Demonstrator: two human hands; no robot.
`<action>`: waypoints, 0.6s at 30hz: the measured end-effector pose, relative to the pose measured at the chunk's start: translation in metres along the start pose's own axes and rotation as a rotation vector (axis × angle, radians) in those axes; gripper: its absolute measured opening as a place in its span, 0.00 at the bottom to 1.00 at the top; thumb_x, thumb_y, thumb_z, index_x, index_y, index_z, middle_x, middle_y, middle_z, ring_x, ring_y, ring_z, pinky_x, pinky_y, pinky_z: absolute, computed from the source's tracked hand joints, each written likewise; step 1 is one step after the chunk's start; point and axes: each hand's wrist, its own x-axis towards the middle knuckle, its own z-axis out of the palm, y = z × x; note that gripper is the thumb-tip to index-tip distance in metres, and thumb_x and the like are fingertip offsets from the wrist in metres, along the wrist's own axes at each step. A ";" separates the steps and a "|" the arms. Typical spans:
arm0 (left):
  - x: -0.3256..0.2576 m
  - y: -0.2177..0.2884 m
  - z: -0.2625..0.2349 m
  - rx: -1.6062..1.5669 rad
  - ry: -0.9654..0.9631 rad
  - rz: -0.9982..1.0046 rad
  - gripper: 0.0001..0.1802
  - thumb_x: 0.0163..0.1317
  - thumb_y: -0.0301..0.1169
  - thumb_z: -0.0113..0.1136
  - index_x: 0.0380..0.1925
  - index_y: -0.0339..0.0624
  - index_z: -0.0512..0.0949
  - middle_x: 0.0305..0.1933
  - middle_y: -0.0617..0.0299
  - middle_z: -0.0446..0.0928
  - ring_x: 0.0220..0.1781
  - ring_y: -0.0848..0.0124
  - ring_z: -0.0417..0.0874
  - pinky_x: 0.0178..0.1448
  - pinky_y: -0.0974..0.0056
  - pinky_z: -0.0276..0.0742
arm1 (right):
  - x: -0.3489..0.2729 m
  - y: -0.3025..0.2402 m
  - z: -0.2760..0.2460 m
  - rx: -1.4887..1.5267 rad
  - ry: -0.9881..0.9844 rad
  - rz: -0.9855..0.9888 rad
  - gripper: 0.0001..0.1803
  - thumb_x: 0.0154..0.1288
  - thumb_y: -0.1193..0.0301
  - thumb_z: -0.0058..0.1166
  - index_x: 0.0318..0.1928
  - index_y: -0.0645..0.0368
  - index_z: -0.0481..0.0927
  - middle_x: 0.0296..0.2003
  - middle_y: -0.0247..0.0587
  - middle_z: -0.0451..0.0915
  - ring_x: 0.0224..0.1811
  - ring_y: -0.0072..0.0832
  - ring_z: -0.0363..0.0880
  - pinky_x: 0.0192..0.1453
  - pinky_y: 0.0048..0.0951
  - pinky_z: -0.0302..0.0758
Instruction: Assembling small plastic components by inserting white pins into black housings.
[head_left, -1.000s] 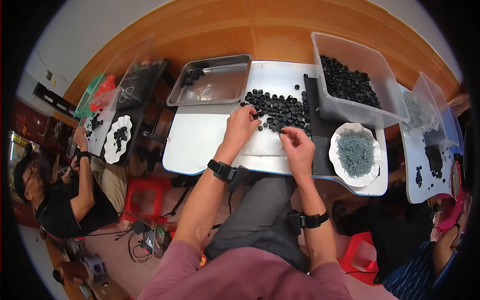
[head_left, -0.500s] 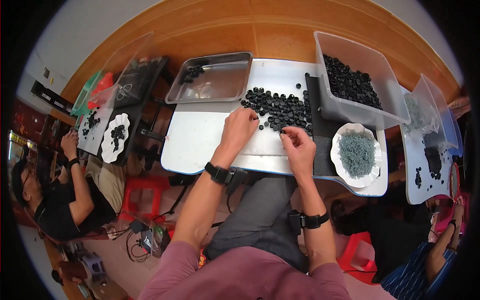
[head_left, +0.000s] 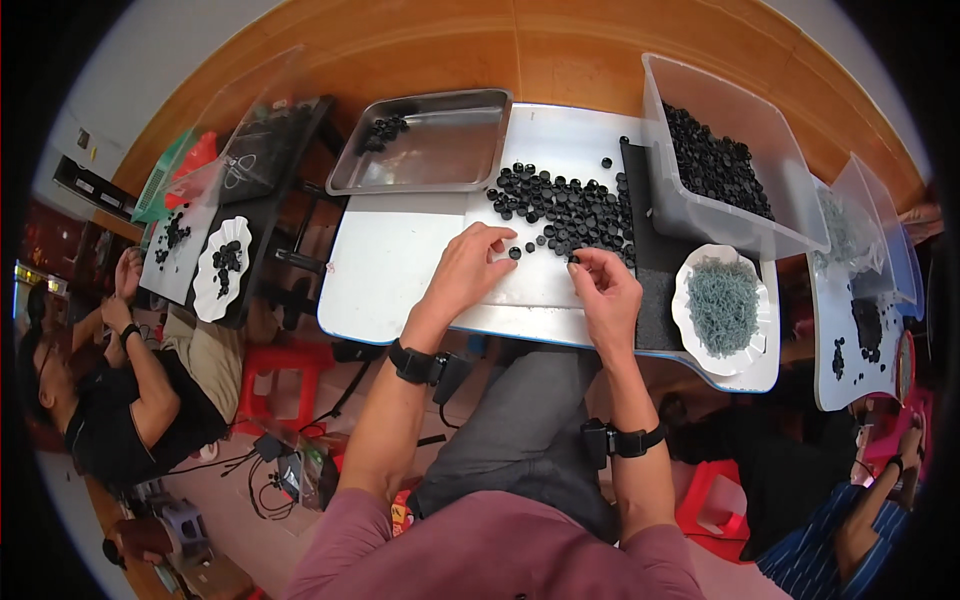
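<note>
Small round black caps (head_left: 565, 210) lie in a loose pile on the white table (head_left: 380, 270). My left hand (head_left: 470, 268) is at the pile's near left side, its thumb and index finger apart. One single black cap (head_left: 514, 253) sits on the table between those fingertips, and I cannot tell whether they touch it. At the near right edge of the pile, my right hand (head_left: 610, 290) pinches another black cap (head_left: 574, 259) between thumb and index finger. The lower fingers of the right hand are curled and partly hidden.
A metal tray (head_left: 440, 185) with a few caps stands back left. At right are a clear bin (head_left: 720, 220) full of caps, a black mat (head_left: 655, 310), and a white scalloped plate (head_left: 685, 335) of grey-green small pieces. Co-workers sit at tables on both sides.
My left hand has drawn back from the pile, and its thumb and index finger have spread beside a lone cap. The right hand has shifted slightly right, still pinching its cap.
</note>
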 end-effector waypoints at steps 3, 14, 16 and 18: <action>0.001 0.001 0.002 0.060 -0.031 0.041 0.17 0.56 0.26 0.71 0.47 0.36 0.83 0.39 0.57 0.83 0.35 0.70 0.81 0.44 0.63 0.79 | 0.000 -0.002 0.000 0.017 0.004 0.021 0.11 0.62 0.77 0.66 0.46 0.62 0.87 0.33 0.31 0.84 0.30 0.13 0.77 0.34 0.18 0.74; -0.020 0.032 0.054 -0.600 0.156 -0.128 0.13 0.60 0.22 0.70 0.45 0.32 0.82 0.40 0.57 0.87 0.44 0.73 0.89 0.51 0.68 0.85 | -0.002 -0.007 0.002 0.077 -0.091 0.020 0.11 0.64 0.79 0.65 0.47 0.64 0.86 0.33 0.32 0.84 0.30 0.12 0.78 0.33 0.17 0.74; -0.019 0.033 0.061 -0.723 0.139 -0.139 0.13 0.61 0.21 0.69 0.45 0.32 0.81 0.42 0.56 0.86 0.46 0.72 0.88 0.53 0.68 0.85 | -0.001 -0.003 0.002 0.053 -0.079 0.012 0.10 0.64 0.78 0.65 0.46 0.64 0.86 0.34 0.32 0.85 0.30 0.12 0.77 0.32 0.17 0.73; -0.019 0.032 0.062 -0.844 0.123 -0.152 0.13 0.61 0.19 0.69 0.46 0.31 0.80 0.45 0.56 0.86 0.48 0.72 0.88 0.55 0.68 0.85 | -0.001 -0.006 0.002 -0.003 -0.086 -0.034 0.10 0.63 0.78 0.65 0.45 0.63 0.86 0.33 0.33 0.86 0.28 0.12 0.77 0.31 0.17 0.72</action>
